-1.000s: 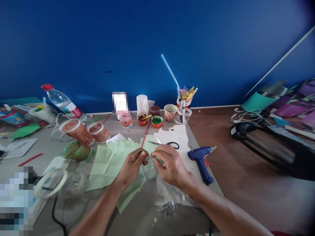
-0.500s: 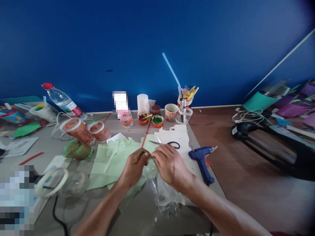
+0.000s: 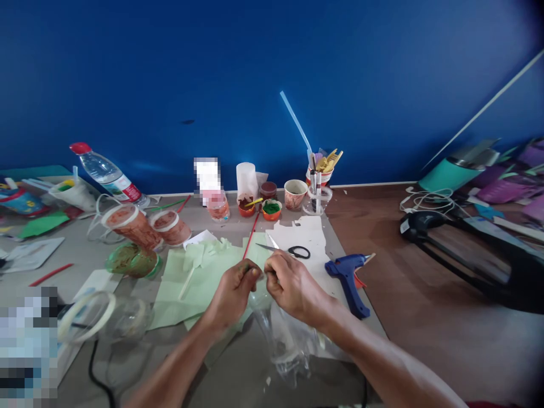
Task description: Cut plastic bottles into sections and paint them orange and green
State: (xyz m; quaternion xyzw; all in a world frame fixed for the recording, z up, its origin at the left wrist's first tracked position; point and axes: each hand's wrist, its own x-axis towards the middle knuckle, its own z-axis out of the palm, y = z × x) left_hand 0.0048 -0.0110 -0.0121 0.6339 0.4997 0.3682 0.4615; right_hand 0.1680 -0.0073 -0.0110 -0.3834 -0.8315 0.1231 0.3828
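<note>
Since a second ago the two hands are sitting a little farther from the wearer and tighter together, while everything else on the table is staying put.

Using the clear plastic bottle [image 3: 280, 334] as the landmark and going left to right: far to its left, pixel blocks are covering the table corner, so what lies there cannot be made out, and a black cable [image 3: 97, 377] is running out of the bottom edge. A roll of tape [image 3: 87, 314] is lying beside a clear jar [image 3: 127, 317]. Behind and left of the bottle, two tipped cups [image 3: 147, 224] are showing reddish-brown contents, and a green bowl [image 3: 132, 259] is holding brownish residue. Pale green paper [image 3: 199, 283] is spreading under the bottle's left side.

The left hand [image 3: 232, 292] is pinching something small at the bottle's neck; the object itself is too small to identify. The right hand [image 3: 293, 283] is curling closed just beside it, fingertips nearly meeting the left's and hiding the bottle's mouth. The bottle is lying on the table, neck away from the wearer, transparent and crumpled, its base partly under the right forearm.

Behind it, scissors [image 3: 293, 251] are resting on white paper, and small pots [image 3: 266, 207] are holding brown and green paint. To its right a blue glue gun [image 3: 348, 272] is lying.
</note>
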